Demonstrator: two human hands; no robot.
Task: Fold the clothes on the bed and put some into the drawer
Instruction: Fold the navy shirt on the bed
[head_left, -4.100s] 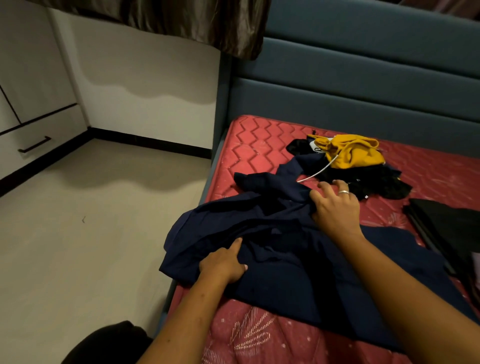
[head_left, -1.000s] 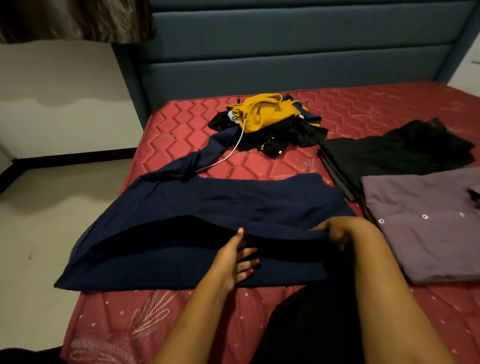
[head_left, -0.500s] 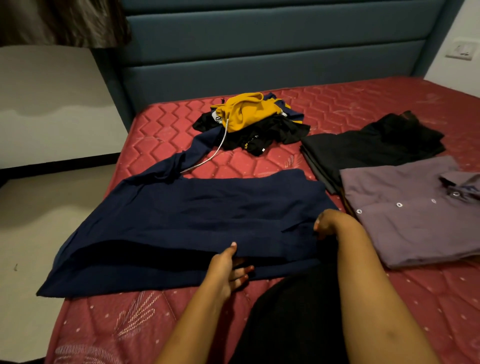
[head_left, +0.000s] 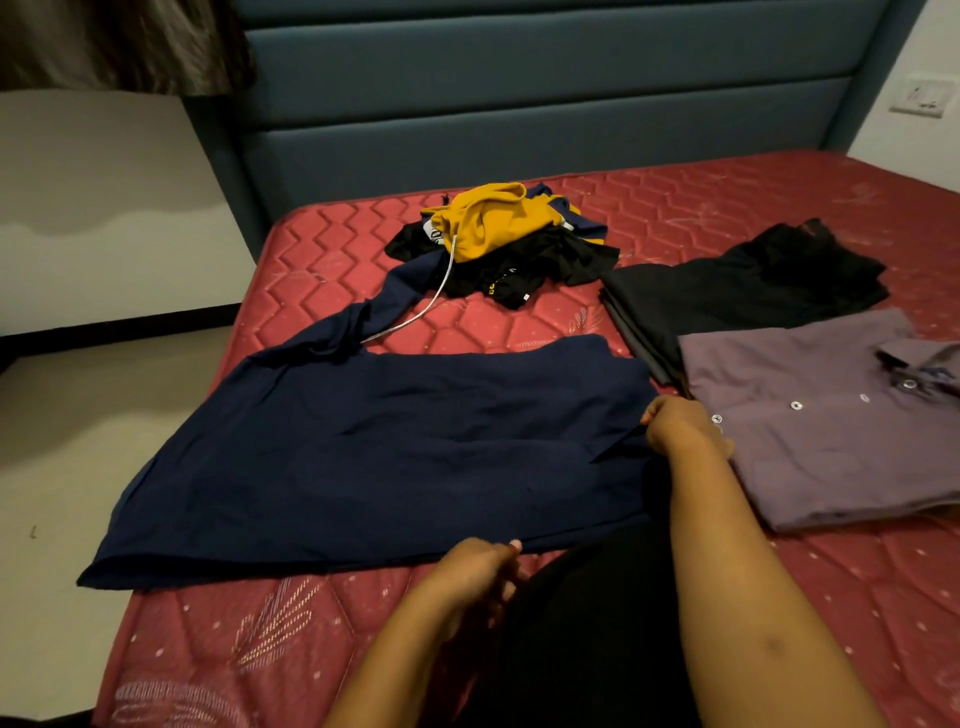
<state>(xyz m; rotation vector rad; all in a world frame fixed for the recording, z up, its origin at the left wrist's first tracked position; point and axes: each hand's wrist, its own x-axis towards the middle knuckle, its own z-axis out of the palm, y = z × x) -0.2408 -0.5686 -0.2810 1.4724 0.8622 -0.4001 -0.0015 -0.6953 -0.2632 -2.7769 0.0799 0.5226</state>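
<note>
A navy blue garment (head_left: 395, 447) lies spread flat across the red mattress (head_left: 701, 208), one sleeve trailing toward the far pile. My left hand (head_left: 475, 569) pinches its near hem. My right hand (head_left: 680, 426) grips its right edge, next to a folded purple button shirt (head_left: 831, 431). Behind that shirt lies a folded black garment (head_left: 737, 301). Toward the headboard sits a loose pile with a yellow garment (head_left: 493, 218) on top of black clothes (head_left: 535, 270), with a white cord hanging out.
The teal padded headboard (head_left: 519, 104) closes the far side. The mattress's left edge drops to a pale floor (head_left: 67, 441), and the navy garment overhangs it. A wall socket (head_left: 917, 98) is at upper right. No drawer is in view.
Since a second ago my left hand has slid back from under the fold to the near hem, and my right hand has shifted along the right edge. The navy garment now lies flatter.
</note>
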